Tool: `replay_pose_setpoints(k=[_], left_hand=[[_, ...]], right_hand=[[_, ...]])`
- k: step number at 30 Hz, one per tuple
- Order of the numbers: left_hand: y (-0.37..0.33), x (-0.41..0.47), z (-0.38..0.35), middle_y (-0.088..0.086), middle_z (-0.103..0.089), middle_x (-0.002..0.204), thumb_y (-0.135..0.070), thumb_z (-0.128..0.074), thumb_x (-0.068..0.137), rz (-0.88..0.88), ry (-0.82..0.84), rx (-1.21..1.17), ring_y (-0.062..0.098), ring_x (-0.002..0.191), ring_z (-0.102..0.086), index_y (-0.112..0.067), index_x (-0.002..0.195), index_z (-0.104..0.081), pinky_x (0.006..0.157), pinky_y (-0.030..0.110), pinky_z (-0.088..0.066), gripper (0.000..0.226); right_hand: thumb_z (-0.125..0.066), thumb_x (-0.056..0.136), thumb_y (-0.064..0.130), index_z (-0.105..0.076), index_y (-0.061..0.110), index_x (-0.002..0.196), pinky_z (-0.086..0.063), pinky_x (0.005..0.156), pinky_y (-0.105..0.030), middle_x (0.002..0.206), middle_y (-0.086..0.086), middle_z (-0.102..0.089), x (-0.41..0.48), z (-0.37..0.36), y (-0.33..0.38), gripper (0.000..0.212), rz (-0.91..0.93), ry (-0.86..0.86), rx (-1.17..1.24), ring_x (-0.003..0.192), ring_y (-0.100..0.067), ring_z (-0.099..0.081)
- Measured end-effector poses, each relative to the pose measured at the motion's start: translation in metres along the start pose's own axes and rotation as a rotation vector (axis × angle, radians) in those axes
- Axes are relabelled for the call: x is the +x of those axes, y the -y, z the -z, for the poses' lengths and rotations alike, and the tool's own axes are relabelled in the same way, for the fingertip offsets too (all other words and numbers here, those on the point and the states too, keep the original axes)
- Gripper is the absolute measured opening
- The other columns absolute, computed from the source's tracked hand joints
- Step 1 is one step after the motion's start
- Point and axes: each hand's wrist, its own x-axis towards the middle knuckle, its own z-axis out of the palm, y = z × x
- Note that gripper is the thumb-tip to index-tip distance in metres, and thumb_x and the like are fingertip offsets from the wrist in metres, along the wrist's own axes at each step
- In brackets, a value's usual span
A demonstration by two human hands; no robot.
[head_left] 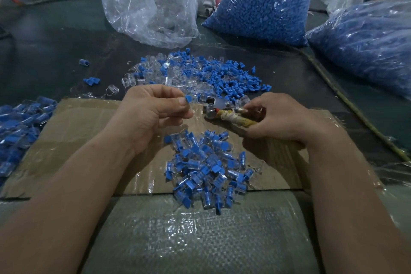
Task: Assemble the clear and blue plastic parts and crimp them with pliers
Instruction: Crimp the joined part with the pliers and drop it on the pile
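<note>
My left hand [153, 113] pinches a small blue plastic part [188, 98] between thumb and fingertips, a clear piece just beside it. My right hand [282, 118] grips the pliers [231, 115], whose handles are wrapped in cloth and string, with the jaws pointing left toward the blue part. A clear part [210, 111] sits at the jaws. Loose clear and blue parts [200, 73] lie heaped beyond my hands. A pile of assembled blue-and-clear pieces [206, 169] lies on the cardboard [73, 147] between my forearms.
A crumpled clear bag [151, 4] stands at the back centre. Two full bags of blue parts stand at the back right [264, 2] and the far right [367, 46]. More assembled pieces [20, 124] are heaped at the left edge. Woven sacking [200, 236] covers the near edge.
</note>
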Motion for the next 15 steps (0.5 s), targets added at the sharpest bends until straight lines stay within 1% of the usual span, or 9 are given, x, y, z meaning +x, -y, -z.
replay_pose_setpoints(k=[1,3,5,7,9,11,13,15], left_hand=[[0.001,0.000,0.000,0.007,-0.067,0.062,-0.008,-0.067,0.057,0.000,-0.003,-0.003,0.018,0.061,-0.068,-0.008,0.068,-0.064,0.050,0.019,-0.053,0.011],[0.002,0.001,0.001,0.007,-0.067,0.063,-0.007,-0.067,0.057,-0.009,-0.008,-0.005,0.018,0.062,-0.068,-0.008,0.067,-0.065,0.049,0.019,-0.052,0.010],[0.003,0.001,0.000,0.006,-0.067,0.062,-0.007,-0.066,0.057,-0.022,-0.013,0.000,0.017,0.062,-0.068,-0.007,0.070,-0.064,0.049,0.018,-0.052,0.013],[0.003,0.001,-0.001,0.004,-0.067,0.061,-0.008,-0.064,0.058,-0.035,-0.018,-0.009,0.016,0.062,-0.068,-0.005,0.074,-0.061,0.049,0.017,-0.051,0.016],[0.003,0.001,-0.002,0.004,-0.067,0.062,-0.007,-0.063,0.059,-0.054,-0.029,-0.037,0.016,0.064,-0.068,-0.005,0.076,-0.060,0.049,0.017,-0.051,0.017],[0.003,0.001,-0.003,0.003,-0.067,0.063,-0.005,-0.063,0.064,-0.079,-0.049,-0.041,0.016,0.066,-0.069,-0.007,0.076,-0.060,0.050,0.017,-0.052,0.012],[0.004,0.001,-0.003,0.002,-0.069,0.064,-0.001,-0.062,0.072,-0.112,-0.080,-0.027,0.016,0.068,-0.069,-0.008,0.076,-0.060,0.051,0.016,-0.051,0.008],[0.005,0.002,-0.003,0.002,-0.069,0.066,-0.001,-0.061,0.075,-0.154,-0.109,-0.016,0.015,0.069,-0.070,-0.010,0.076,-0.060,0.051,0.016,-0.050,0.010]], right_hand=[[-0.070,0.066,0.039,-0.062,0.030,0.094,-0.041,0.062,-0.025,0.081,0.015,-0.051,0.001,-0.001,0.003,0.031,0.006,-0.019,-0.023,0.075,-0.005,-0.048],[-0.067,0.072,0.034,-0.061,0.027,0.086,-0.037,0.056,-0.026,0.076,0.012,-0.052,0.003,-0.004,0.007,0.017,0.016,-0.034,-0.107,0.070,-0.006,-0.047],[-0.062,0.075,0.022,-0.059,0.023,0.079,-0.032,0.052,-0.026,0.073,0.007,-0.050,0.004,-0.007,0.010,0.006,0.025,-0.059,-0.195,0.067,-0.010,-0.046],[-0.057,0.075,0.012,-0.055,0.021,0.077,-0.030,0.052,-0.025,0.072,0.007,-0.047,0.006,-0.009,0.010,0.009,0.035,-0.134,-0.207,0.067,-0.014,-0.047],[-0.057,0.078,0.010,-0.052,0.021,0.081,-0.028,0.052,-0.025,0.073,0.008,-0.042,0.006,-0.010,0.011,0.012,0.045,-0.261,-0.155,0.066,-0.013,-0.042],[-0.059,0.078,0.010,-0.048,0.023,0.084,-0.026,0.056,-0.028,0.076,0.007,-0.038,0.005,-0.011,0.012,0.017,0.061,-0.389,-0.087,0.069,-0.014,-0.040],[-0.059,0.077,0.009,-0.046,0.024,0.086,-0.024,0.057,-0.027,0.080,0.005,-0.038,0.003,-0.011,0.016,0.022,0.102,-0.458,-0.030,0.073,-0.015,-0.038],[-0.059,0.075,0.008,-0.048,0.023,0.091,-0.021,0.057,-0.025,0.085,0.006,-0.040,0.001,-0.013,0.020,0.024,0.144,-0.476,0.007,0.075,-0.013,-0.038]])
